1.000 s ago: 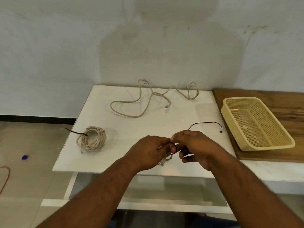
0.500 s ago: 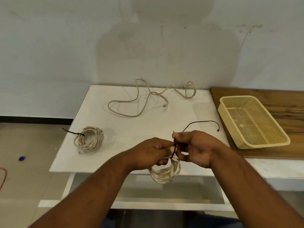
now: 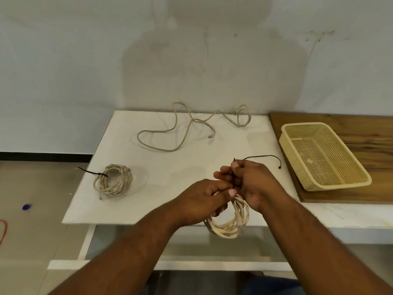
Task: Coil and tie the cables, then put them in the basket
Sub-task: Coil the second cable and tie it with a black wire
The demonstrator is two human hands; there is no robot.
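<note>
A coiled beige cable (image 3: 228, 224) hangs below my hands at the white table's front edge. My left hand (image 3: 204, 199) grips the top of this coil. My right hand (image 3: 248, 179) pinches a thin black tie (image 3: 263, 156) that runs from the coil up past my thumb; its free end arcs right over the table. A second beige coil (image 3: 113, 179), bound with a black tie, lies at the table's left. A loose uncoiled beige cable (image 3: 191, 126) sprawls at the back. The yellow mesh basket (image 3: 361, 179) stands empty at the right.
The basket rests on a wooden board (image 3: 361, 133) right of the white table (image 3: 153, 158). A wall rises just behind the table. On the floor at the left lie a small blue object (image 3: 26, 207) and a red cord (image 3: 3, 229).
The coil has dropped from behind my hands to hang below them. My right hand has risen a little, drawing the black tie upward.
</note>
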